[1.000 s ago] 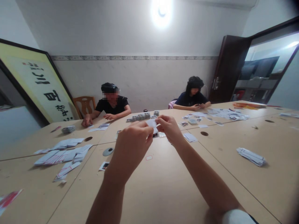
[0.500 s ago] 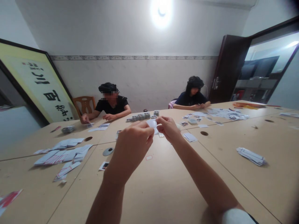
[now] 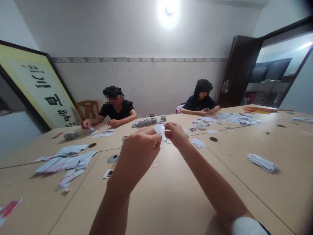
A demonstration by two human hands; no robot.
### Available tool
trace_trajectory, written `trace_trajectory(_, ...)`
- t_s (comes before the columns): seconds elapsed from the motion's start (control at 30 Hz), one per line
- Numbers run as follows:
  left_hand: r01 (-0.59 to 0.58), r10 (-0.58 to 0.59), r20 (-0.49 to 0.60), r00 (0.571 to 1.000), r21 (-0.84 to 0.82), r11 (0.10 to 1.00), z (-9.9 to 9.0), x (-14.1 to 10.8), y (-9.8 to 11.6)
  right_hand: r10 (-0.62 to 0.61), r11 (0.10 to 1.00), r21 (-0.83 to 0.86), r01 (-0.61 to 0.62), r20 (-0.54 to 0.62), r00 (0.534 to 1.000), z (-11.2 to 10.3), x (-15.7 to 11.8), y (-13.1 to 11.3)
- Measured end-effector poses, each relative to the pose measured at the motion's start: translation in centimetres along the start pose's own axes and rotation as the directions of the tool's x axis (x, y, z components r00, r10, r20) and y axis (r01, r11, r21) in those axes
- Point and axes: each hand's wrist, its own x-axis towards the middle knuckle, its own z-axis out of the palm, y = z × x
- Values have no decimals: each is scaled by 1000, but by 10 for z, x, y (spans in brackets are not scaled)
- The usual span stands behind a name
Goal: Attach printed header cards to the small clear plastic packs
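Observation:
A small white piece, paper or thin film [image 3: 160,129], is held up above the table between my two hands. My left hand [image 3: 141,148] is closed on its left side, the back of the hand toward me and the fingertips mostly hidden. On the other side my right hand [image 3: 177,134] pinches its edge between thumb and fingers. Beneath them a small white label with a red border [image 3: 156,165] lies on the table. Left of my left wrist is a small photo card [image 3: 107,174], partly covered by the wrist.
Stacks of white paper slips [image 3: 65,163] lie at the left, another bundle [image 3: 262,163] at the right. Rows of small stacked items [image 3: 146,122] stand toward the back. Across the table [image 3: 171,202] sit two people [image 3: 117,107], [image 3: 200,101], with scattered cards and papers [image 3: 237,119] by the right one.
My hands stay almost in place; a little more of the white piece shows between them. The person at the left has raised a hand slightly with a small item.

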Motion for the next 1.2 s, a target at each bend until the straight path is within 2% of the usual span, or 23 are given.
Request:
trace_trajectory(0.4,0,0,3,1000,-3,1000,-2,-2,0,39,997,64,-37,-43,998,-10,14,12)
trace_trajectory(0.77,22,-22,-6,1000,-29,999,-1,-1,0,92,983,164,-77,-83,992,-3,11,7)
trace_trajectory(0.97,42,-45,-44,998,-73,996,-1,0,0,102,980,181,-81,-108,989,-2,11,3)
trace_trajectory(1.2,-1,-34,-174,984,-199,980,-6,-4,-6,-2,996,86,16,-164,986,-12,23,6)
